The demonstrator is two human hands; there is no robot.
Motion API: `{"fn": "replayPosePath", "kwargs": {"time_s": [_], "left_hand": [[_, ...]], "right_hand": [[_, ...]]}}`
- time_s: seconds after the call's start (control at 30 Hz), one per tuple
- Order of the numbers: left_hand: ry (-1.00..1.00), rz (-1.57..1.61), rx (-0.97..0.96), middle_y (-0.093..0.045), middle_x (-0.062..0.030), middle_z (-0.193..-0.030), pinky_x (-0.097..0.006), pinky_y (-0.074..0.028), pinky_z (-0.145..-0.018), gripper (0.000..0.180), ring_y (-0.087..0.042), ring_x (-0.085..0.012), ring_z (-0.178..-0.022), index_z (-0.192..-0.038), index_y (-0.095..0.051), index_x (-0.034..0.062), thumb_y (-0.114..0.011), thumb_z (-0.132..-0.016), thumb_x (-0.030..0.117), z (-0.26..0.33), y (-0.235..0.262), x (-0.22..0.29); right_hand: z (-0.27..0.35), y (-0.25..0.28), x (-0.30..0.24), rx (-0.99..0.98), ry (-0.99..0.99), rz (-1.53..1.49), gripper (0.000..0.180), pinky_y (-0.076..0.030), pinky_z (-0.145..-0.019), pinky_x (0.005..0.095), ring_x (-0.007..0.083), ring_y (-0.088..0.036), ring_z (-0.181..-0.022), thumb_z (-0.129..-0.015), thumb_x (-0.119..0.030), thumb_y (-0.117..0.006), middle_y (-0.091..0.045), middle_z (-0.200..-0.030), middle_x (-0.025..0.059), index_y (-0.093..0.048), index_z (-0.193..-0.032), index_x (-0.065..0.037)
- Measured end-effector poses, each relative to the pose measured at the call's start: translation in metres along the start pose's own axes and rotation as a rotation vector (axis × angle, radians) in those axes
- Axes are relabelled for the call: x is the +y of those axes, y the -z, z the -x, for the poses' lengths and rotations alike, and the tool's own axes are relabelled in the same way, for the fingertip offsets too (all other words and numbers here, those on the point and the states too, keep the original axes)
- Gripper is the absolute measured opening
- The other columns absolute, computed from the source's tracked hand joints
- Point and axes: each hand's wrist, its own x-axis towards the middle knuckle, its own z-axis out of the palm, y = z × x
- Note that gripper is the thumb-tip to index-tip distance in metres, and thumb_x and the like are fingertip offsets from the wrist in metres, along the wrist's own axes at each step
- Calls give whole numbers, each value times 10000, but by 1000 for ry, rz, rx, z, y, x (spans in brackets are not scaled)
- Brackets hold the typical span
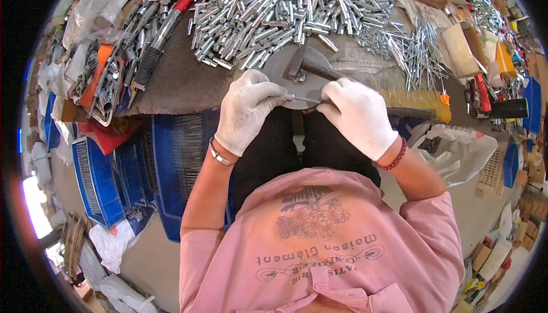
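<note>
1. Dark felt-covered workbench (182, 79), spanning the far half of the scene.
2. Heap of short silver metal tubes (285, 10), far centre; well beyond both hands.
3. Blue plastic crates (171, 159), near left, below the bench edge.
4. Round grey metal disc (285, 70), just beyond the hands; a wooden-handled hammer (311, 67) lies across it.
5. Left hand (248, 110), white-gloved, fingers pinched closed on the left end of item 7.
6. Right hand (357, 116), white-gloved, fingers closed on its right end.
7. Thin silver metal pin (302, 99), between the two hands over the disc's near edge; long axis left-right, both hands equally close.
</note>
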Motion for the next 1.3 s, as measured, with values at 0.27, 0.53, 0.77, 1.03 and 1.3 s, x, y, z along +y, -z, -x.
{"fn": "replayPosePath", "kwargs": {"time_s": [0.27,0.53,0.77,1.03,1.3], "left_hand": [[230,53,298,-732,-117,-924,-349,-570,-749,458,-714,-222,-800,-1377,-745,23,-799,-930,-60,38,-30,30],[717,608,223,-782,-86,-995,-248,-542,-662,708,-687,-97,-785,-1675,-466,6,-742,-1024,25,49,-32,47],[722,825,391,-745,-64,-1062,-270,-536,-744,635,-670,-117,-869,-1543,-567,25,-819,-965,102,70,-3,41],[1025,416,1014,-744,-74,-1051,-272,-533,-706,585,-645,-119,-819,-1464,-654,-19,-810,-911,90,235,55,-91],[1313,137,1049,-795,-170,-1157,-391,-610,-895,550,-763,-269,-982,-1347,-722,-95,-831,-829,57,418,55,-296]], "right_hand": [[14,-5,-23,-448,-479,-910,209,-506,-636,260,46,-596,-730,-1024,-102,-693,-671,-839,-13,-747,-1205,-12],[24,-17,-44,-447,-556,-890,212,-543,-692,307,110,-633,-723,-1000,-89,-735,-702,-832,52,-743,-1199,-15],[19,-19,-48,-332,-233,-673,393,-571,-775,317,149,-665,-786,-980,-15,-732,-709,-915,68,-728,-1372,-46],[-4,-23,-3,-33,-333,-757,423,-472,-647,217,53,-528,-721,-1113,-33,-569,-650,-970,23,-655,-1522,26],[-5,-28,0,26,-374,-770,366,-435,-595,209,48,-509,-666,-1114,-28,-570,-668,-926,41,-705,-1449,33]]}}
